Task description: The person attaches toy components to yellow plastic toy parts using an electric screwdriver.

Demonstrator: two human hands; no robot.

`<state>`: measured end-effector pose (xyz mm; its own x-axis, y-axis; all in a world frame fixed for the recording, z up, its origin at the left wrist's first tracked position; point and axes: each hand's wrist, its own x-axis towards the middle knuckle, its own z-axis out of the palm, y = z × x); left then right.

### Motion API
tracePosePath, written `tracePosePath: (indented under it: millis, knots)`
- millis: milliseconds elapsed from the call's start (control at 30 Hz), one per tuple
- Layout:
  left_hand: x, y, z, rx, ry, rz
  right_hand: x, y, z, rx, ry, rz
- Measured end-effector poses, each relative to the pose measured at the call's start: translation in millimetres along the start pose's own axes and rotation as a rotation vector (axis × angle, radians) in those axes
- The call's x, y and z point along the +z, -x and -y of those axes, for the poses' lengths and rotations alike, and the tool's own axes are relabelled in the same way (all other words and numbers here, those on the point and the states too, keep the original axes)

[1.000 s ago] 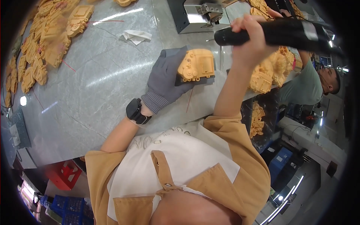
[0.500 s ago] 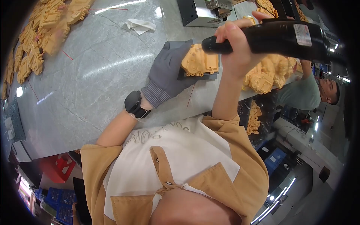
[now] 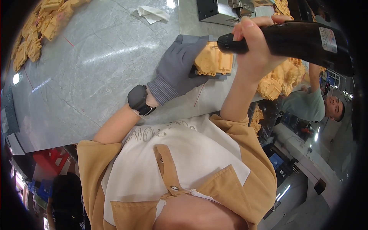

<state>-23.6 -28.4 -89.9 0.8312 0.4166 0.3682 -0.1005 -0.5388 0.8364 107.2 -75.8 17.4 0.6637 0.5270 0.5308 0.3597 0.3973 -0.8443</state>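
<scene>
My left hand, in a grey knit glove, is closed around the left side of a yellow plastic housing. The housing rests on a dark grey block, whose edges show beneath and behind it. My bare right hand grips a black handheld power screwdriver, held nearly level with its nose pointing left. A thin bit shows at the nose, over the upper part of the housing. Whether the bit touches a screw cannot be made out.
Yellow housings lie heaped at the far left and in another pile right of my right forearm. A white cloth and a metal-and-black device are at the back. A co-worker is at the right.
The whole view has shifted, with the table things now higher and farther right. Both hands keep their holds. The bit at the screwdriver's nose has come into sight.
</scene>
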Motion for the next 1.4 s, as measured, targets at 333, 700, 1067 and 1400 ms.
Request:
tracePosePath:
  millis: [333,700,1067,1400]
  knots:
    - [2.9,1.4,-0.9,0.03,-0.01,-0.036,-7.6,1.9,8.5,0.034,0.044,0.054]
    - [2.6,1.3,0.3,-0.017,-0.007,0.004,-9.8,1.8,3.8,-0.034,0.009,-0.014]
    - [1.2,0.6,-0.7,-0.02,-0.031,0.015,-6.3,-0.4,12.2,-0.056,-0.089,-0.09]
    - [-7.4,0.9,-2.6,0.028,0.006,-0.249,-2.9,6.8,24.8,-0.045,-0.271,-0.049]
